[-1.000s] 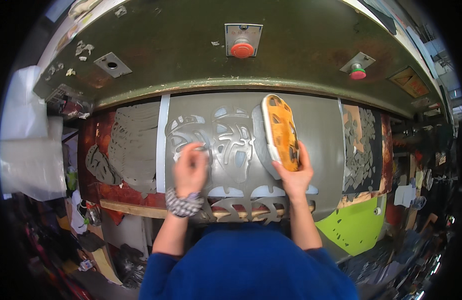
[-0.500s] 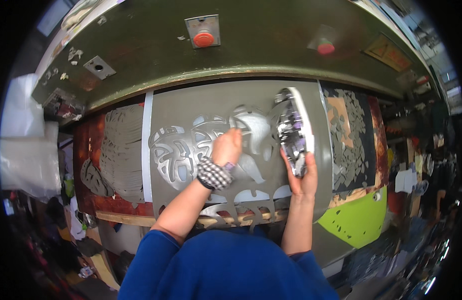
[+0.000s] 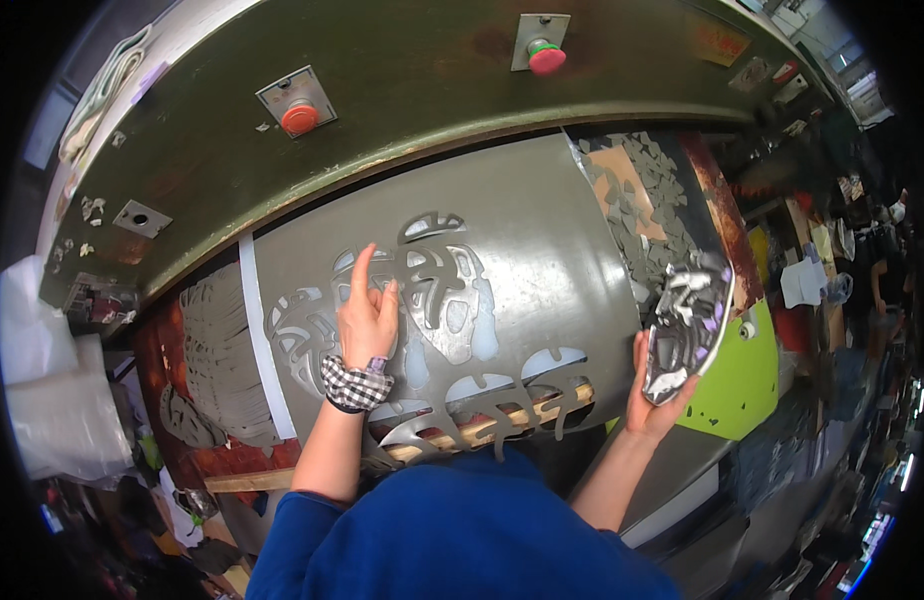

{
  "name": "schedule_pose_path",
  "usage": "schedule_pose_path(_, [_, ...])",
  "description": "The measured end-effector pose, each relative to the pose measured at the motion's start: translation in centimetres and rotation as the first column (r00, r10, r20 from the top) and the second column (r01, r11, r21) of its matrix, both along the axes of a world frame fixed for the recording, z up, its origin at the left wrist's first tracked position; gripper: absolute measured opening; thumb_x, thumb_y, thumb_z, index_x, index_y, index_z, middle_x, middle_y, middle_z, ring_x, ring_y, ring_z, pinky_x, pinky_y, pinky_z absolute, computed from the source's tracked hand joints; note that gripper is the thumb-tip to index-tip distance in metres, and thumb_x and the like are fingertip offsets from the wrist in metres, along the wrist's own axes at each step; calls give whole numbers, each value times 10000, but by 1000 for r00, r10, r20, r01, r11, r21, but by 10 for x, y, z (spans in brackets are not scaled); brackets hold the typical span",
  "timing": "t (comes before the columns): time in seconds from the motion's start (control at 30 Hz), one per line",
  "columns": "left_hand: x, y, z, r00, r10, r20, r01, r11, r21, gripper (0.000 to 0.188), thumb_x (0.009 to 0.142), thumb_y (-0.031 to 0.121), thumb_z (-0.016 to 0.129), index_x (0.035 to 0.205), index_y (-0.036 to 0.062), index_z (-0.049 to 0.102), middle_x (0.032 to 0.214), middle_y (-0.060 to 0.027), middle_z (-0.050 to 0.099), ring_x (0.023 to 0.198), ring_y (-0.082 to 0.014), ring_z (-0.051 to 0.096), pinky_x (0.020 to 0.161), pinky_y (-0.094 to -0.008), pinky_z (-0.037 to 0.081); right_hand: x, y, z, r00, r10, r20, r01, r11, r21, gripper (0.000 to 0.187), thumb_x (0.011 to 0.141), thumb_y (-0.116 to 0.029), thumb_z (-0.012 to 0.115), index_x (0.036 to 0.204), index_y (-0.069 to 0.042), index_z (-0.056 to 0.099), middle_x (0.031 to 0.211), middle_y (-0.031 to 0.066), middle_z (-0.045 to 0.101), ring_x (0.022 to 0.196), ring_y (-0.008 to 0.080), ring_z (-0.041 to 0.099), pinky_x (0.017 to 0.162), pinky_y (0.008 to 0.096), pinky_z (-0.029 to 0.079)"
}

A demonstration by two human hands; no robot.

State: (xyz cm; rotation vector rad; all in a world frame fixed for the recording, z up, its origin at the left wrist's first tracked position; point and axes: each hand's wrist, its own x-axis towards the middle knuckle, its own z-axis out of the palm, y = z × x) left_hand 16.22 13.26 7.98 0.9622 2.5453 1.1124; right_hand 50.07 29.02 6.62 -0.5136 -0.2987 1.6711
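Observation:
My right hand [image 3: 654, 412] is wrapped round the lower end of a metal cutting die [image 3: 687, 325], shaped like a shoe sole. The die is tilted, with pale and purple bits among its blades, and hangs beyond the right edge of a grey sheet [image 3: 542, 240]. Over that sheet is my left hand [image 3: 366, 318], index finger stretched out and the thumb apart, with nothing seen in it. It hovers over or touches the cut shapes; I cannot tell which. A sole-shaped cut piece [image 3: 444, 325] with openings lies just right of its fingers. A checked scrunchie [image 3: 356, 383] circles my left wrist.
A green press beam [image 3: 402, 100] with a red button [image 3: 301, 118] and a pink button [image 3: 546, 58] spans the far side. Stacked grey cut pieces [image 3: 222, 350] lie left, grey scraps [image 3: 657, 180] right. A lime-green sheet [image 3: 747, 385] sits at the right front.
My right hand has carried the die rightward from above the sheet to past its edge. My left hand has shifted left over the cut shapes. The whole view has turned.

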Motion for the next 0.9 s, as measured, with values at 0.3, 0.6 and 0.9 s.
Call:
schedule_pose_path(0.3, [-22,23,-10,979,-163,-120,114,935,-337,398,872,326,647,1150,44,626,651,-145,641,617,-346,646,575,-447,502,-113,20,-2,188,-352,917,-590,706,392,694,578,-34,858,1222,-1,601,1280,233,534,1214,353,501,1002,409,423])
schedule_pose_path(0.6, [-35,-40,12,767,-371,524,136,892,431,227,943,154,557,759,22,580,696,20,558,638,-77,486,579,-227,387,-167,52,-16,39,-610,791,-784,472,403,1074,520,-216,912,1412,11,360,1319,271,443,1240,448,408,1025,481,381])
schedule_pose_path(0.9, [-92,-186,-43,806,583,101,-592,792,151,369,1009,246,502,715,35,431,637,32,371,606,-81,315,540,-259,301,-258,116,-25,553,-150,820,-385,826,411,715,900,-259,595,1476,-13,251,1398,249,402,1312,339,405,1042,421,381])
